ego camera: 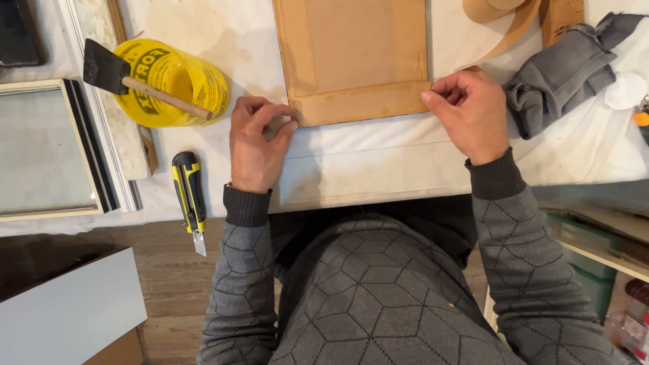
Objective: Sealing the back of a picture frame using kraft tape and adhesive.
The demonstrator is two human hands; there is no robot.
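Observation:
A brown board (351, 47) with strips of brown paper tape along its edges lies flat on a white-covered table (365, 162). My left hand (255, 142) pinches the near left corner of the board's taped edge with curled fingers. My right hand (470, 111) pinches the near right corner of the same tape strip (362, 103) between thumb and forefinger. Both sleeves are grey with a hexagon pattern.
A yellow tub (177, 80) with a brush (135, 80) resting across it stands at the left. A yellow and black utility knife (190, 199) lies at the table's front edge. A framed glass pane (44, 152) lies far left. A grey cloth (564, 74) and a tape roll (503, 17) sit at the right.

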